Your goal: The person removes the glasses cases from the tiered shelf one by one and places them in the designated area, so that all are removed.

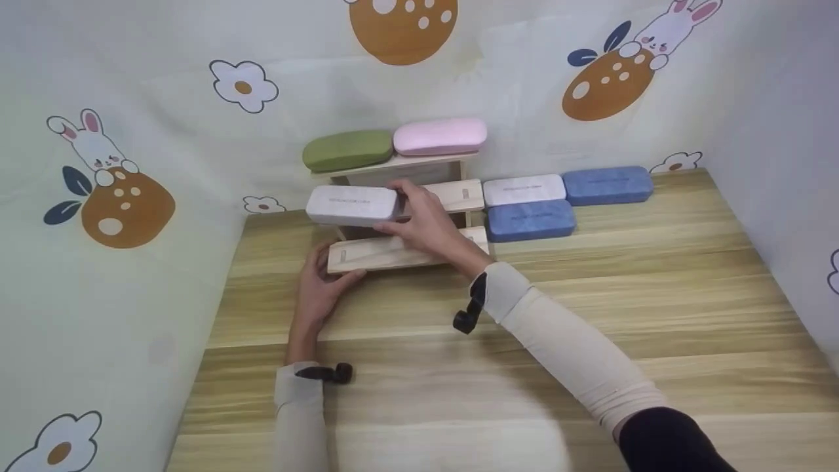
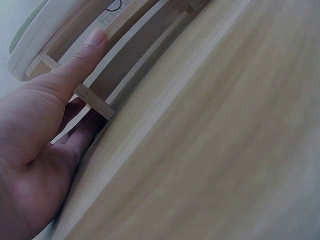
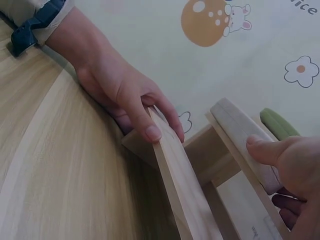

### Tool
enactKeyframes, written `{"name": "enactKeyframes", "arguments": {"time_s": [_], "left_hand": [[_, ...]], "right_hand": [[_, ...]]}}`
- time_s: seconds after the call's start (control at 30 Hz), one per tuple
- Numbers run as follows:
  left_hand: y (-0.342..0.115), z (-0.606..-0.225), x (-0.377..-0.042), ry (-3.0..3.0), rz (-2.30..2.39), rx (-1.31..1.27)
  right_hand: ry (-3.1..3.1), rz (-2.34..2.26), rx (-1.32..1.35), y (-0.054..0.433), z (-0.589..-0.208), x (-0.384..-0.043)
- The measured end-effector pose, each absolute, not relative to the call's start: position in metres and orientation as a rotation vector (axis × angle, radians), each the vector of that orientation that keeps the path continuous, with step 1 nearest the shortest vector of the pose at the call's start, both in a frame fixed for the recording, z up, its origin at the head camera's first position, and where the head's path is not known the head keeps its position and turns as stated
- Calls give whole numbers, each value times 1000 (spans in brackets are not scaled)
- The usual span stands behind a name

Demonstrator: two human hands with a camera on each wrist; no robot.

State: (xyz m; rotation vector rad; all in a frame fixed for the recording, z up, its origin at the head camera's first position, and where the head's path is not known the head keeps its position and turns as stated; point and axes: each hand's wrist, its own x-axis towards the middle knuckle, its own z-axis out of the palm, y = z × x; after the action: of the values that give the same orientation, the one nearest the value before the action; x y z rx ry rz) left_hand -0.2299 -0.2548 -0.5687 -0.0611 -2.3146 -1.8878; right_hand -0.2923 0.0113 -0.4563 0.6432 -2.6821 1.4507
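Note:
A small tiered wooden rack (image 1: 411, 254) stands against the back wall. My left hand (image 1: 319, 285) grips the left end of its lowest tier, thumb over the front edge in the left wrist view. On the left of the middle tier sits a whitish-grey glasses case (image 1: 351, 204). My right hand (image 1: 426, 219) holds that case by its right end, and in the right wrist view the thumb (image 3: 262, 150) presses its front side. A green glasses case (image 1: 347, 149) and a pink glasses case (image 1: 440, 136) lie side by side on the top tier.
Right of the rack, a second whitish case (image 1: 524, 190) and a blue case (image 1: 608, 185) lie along the back wall. Another blue case (image 1: 531, 220) lies in front of the whitish one. Patterned cloth walls (image 1: 295, 39) border the wooden table (image 1: 406, 380).

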Motion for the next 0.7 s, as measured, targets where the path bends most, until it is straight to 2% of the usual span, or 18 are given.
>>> {"name": "enactKeyframes", "arguments": {"time_s": [0.33, 0.7], "left_hand": [[-255, -569, -230, -2324, -1883, -58], [-255, -569, -230, -2324, -1903, -42]], "right_hand": [[-2698, 1421, 660, 21, -456, -293], [-2601, 1518, 642, 39, -461, -275]]}}
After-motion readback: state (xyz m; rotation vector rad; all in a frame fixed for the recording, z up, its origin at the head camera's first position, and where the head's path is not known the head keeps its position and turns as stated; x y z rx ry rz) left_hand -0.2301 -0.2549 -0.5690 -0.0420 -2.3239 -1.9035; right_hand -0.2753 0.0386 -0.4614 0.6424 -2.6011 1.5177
